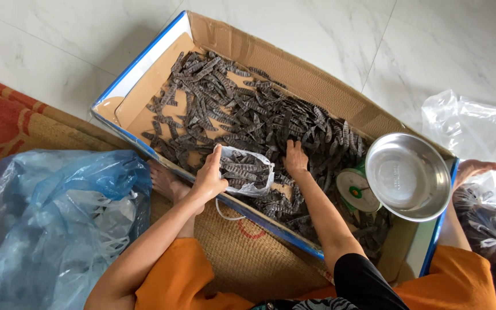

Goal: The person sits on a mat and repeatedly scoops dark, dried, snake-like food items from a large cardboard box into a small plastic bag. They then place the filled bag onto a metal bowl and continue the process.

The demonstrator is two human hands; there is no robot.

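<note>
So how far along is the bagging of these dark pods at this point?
Done: one filled, tied clear bag lies at the right. In hand: the left hand holds a small clear bag partly filled with pods, while the right hand rests on the pile. Left: most dark pods are loose in the cardboard box; the scale's steel bowl is empty.
</note>
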